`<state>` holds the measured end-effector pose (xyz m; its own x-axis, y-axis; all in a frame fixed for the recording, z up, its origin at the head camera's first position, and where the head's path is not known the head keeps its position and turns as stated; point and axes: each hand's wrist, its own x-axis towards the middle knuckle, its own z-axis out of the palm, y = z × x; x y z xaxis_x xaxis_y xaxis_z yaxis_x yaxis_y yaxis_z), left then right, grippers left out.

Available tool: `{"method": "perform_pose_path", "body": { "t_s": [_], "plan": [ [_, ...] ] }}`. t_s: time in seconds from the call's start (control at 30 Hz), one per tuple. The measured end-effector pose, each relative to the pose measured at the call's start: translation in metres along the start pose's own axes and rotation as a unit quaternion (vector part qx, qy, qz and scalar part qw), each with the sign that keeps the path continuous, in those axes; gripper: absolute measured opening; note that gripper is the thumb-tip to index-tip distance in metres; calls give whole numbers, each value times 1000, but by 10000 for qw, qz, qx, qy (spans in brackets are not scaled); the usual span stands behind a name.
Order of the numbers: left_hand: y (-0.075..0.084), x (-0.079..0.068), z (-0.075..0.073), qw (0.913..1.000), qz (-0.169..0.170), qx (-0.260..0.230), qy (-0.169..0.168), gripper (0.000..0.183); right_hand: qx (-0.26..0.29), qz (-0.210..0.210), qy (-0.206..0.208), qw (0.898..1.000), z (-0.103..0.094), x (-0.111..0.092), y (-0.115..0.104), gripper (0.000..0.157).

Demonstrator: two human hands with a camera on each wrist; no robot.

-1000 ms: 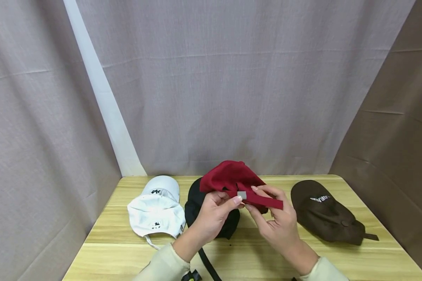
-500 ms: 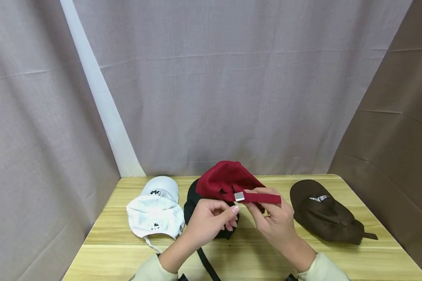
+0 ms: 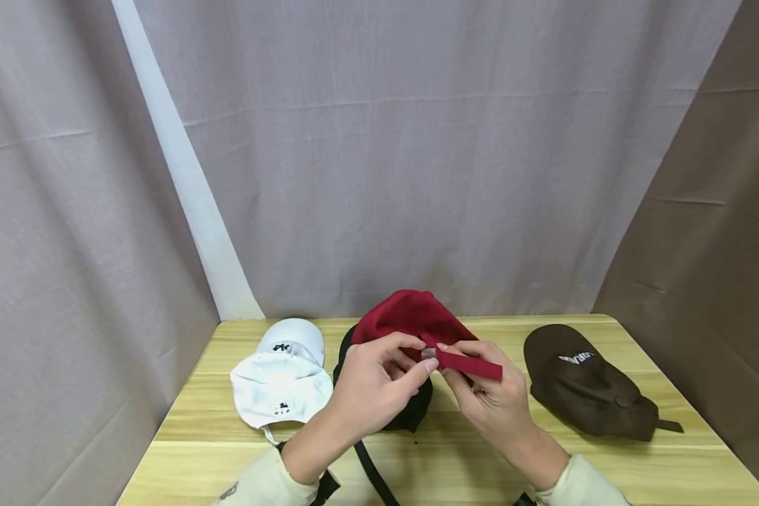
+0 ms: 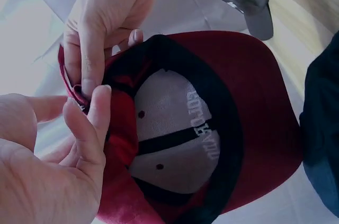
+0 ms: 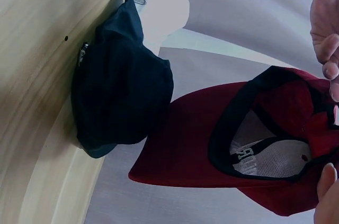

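Observation:
A red baseball cap (image 3: 411,315) is held up above the table by its back strap. My left hand (image 3: 368,383) pinches the silver buckle (image 3: 429,353) between thumb and index finger. On the other side, my right hand (image 3: 498,402) grips the red strap (image 3: 471,365), whose loose end points to the right. In the left wrist view the cap's underside faces the camera, with its red brim (image 4: 265,123) and the pale lining (image 4: 164,113) showing. Part of the buckle is hidden by my fingers. A black cap (image 3: 419,409) lies behind my left hand, mostly covered.
On the wooden table (image 3: 183,464), a white cap (image 3: 281,386) lies to the left and a dark brown cap (image 3: 588,383) to the right. The black cap's long strap (image 3: 376,474) trails towards the front edge. A grey curtain (image 3: 417,176) hangs behind.
My left hand came off the buckle half a second ago, fingers below it, and now pinches it again. The strap's free end has tilted downward. My right hand keeps its hold.

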<state>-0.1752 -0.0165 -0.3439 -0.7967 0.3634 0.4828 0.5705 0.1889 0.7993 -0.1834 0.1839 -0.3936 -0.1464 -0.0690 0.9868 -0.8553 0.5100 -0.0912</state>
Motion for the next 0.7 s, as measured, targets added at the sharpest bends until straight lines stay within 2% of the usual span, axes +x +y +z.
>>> {"method": "perform_pose_path", "body": {
  "t_s": [0.23,0.33,0.43,0.57,0.63,0.7],
  "plan": [
    [0,2,4,9990,-79,435,89,10,27,41,-157,9999,-2,0,-1,31],
    [-1,3,7,9979,32,636,111,11,-19,139,-244,9996,-3,0,-1,32],
    [-2,4,9,9936,374,1060,115,11,-144,155,-330,9992,-3,0,0,32],
    [-6,5,11,9803,1021,1688,92,14,-275,-37,-343,9990,-2,-1,1,33],
    [-9,7,11,9772,1210,1744,84,15,-220,-58,-318,9992,-2,-2,3,32],
    [-12,8,10,9799,1226,1574,58,16,-138,47,-309,9994,-2,-3,4,31]
  ]
}}
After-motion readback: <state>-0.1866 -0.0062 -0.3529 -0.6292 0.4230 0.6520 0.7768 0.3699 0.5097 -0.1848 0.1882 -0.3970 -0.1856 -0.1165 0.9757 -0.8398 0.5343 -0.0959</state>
